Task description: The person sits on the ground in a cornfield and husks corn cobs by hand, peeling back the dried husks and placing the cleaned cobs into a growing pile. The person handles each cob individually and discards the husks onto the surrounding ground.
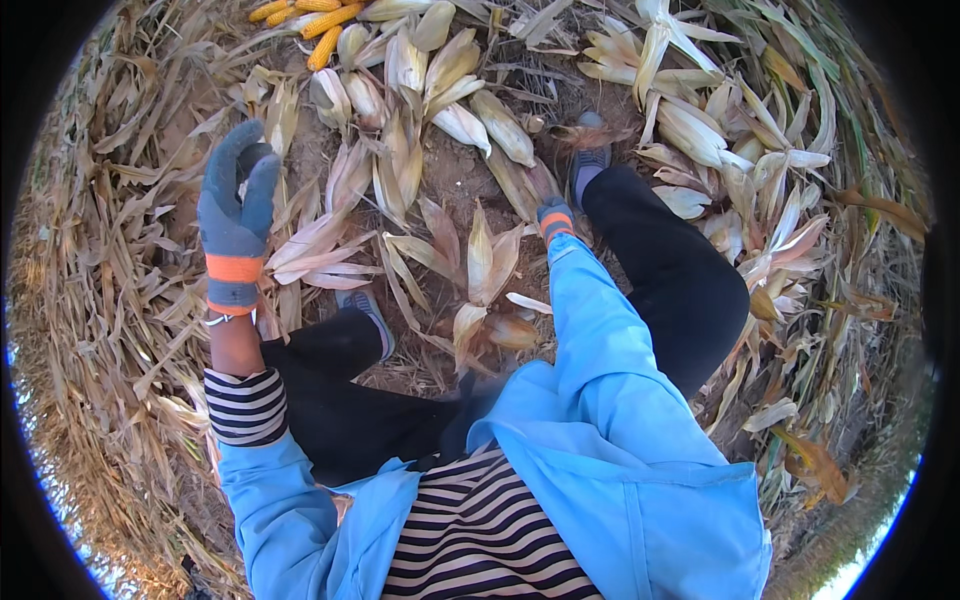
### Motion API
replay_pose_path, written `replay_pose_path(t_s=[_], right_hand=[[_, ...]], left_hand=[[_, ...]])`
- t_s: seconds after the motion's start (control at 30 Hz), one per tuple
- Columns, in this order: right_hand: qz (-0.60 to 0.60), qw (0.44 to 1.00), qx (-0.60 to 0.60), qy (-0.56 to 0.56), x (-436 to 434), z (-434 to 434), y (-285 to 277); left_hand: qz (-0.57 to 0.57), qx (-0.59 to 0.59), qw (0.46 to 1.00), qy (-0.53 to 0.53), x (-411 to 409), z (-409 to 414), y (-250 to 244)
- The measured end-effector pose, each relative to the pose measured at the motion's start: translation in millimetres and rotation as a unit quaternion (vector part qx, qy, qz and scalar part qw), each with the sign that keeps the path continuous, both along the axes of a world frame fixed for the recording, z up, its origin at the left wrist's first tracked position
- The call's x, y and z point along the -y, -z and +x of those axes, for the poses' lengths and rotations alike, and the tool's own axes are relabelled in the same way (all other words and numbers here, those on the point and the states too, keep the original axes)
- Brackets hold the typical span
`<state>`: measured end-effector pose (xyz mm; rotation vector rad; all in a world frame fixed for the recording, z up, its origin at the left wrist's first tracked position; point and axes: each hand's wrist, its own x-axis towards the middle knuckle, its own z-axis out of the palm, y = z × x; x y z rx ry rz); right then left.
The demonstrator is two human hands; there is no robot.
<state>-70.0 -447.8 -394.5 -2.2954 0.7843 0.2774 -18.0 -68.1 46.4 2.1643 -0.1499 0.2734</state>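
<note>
My left hand (238, 191), in a grey work glove with an orange cuff band, is raised at the left with its fingers apart and nothing between them. Low at centre right, beside my shoe, my right hand (556, 213) in a matching glove reaches to the ground. It touches or is close to a dry corn husk (525, 180); its fingers are mostly hidden, so its grip does not show. Several husk-covered corn ears (504, 127) lie just beyond it. Husked yellow corn cobs (330, 22) are piled at the top left.
Opened husks (487, 259) lie on the soil between my feet. My shoes (367, 319) stand among them, with my knees bent. More husks (690, 135) cover the ground at the right. Dry corn stalks and leaves (112, 247) lie thick along the left side.
</note>
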Motion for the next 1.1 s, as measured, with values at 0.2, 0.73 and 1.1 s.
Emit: replay_pose_path(t_s=[0.2,0.73,1.1], right_hand=[[0.01,0.988,-0.144,-0.046,-14.3,-5.4,-3.8],[0.098,0.992,-0.079,-0.027,-31.2,3.2,2.4],[0.234,0.961,-0.145,0.003,-58.3,9.2,-20.1]], left_hand=[[-0.24,-0.065,0.967,-0.056,14.8,8.5,10.4],[-0.341,-0.207,0.916,-0.05,-1.9,27.1,46.0],[-0.699,-0.231,0.675,0.046,10.9,21.3,26.9]])
